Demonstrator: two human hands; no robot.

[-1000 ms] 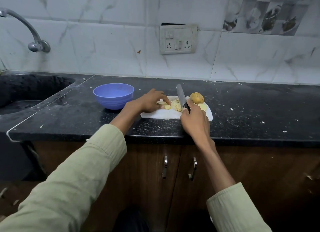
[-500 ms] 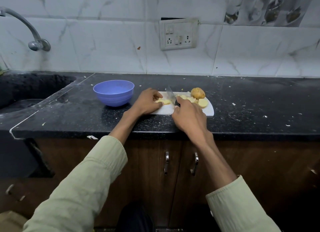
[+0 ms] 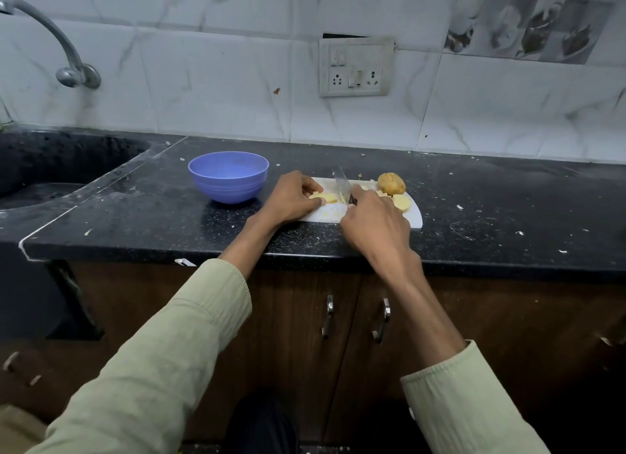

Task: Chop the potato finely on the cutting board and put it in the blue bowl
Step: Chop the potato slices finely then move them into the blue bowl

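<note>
Gripping the knife (image 3: 342, 186), the right hand (image 3: 374, 225) sets its blade beside potato slices (image 3: 326, 197) pinched by the left hand (image 3: 292, 198) on the cutting board (image 3: 415, 216). Unpeeled potato piece (image 3: 391, 183) at the board's 1 o'clock; blue bowl (image 3: 228, 176) at its 9 o'clock on the table (image 3: 508, 209).

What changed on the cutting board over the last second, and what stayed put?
The knife, gripped by the right hand, came down from a raised tilt and now cuts beside the potato slices that the left hand holds. The chopped heap by the blade has flattened. The blue bowl, unpeeled potato piece and cutting board stayed.
</note>
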